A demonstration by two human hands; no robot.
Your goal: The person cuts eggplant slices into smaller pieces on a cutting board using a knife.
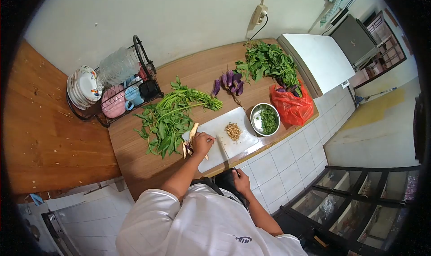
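Note:
A white cutting board [247, 141] lies at the table's front edge, with a small heap of chopped light-brown pieces [233, 131] on it. My left hand [203, 143] is closed over the board's left part; anything between its fingertips is too small to name. Beside it lie pale, dark-edged strips [193, 132]. A knife [222, 147] angles over the board, blade pointing away from me. My right hand [241, 182] is closed around its handle end, near a black item [226, 180] at my waist. Chopped greens [268, 120] fill part of a metal bowl [255, 121] right of the board.
Leafy stems [168, 116] lie left of the board. Purple eggplants [232, 81], more greens [269, 60] and a red plastic bag [292, 105] stand farther right. A black rack [150, 69] holds dishes at the back left. A white box-like surface [316, 60] borders the table's right.

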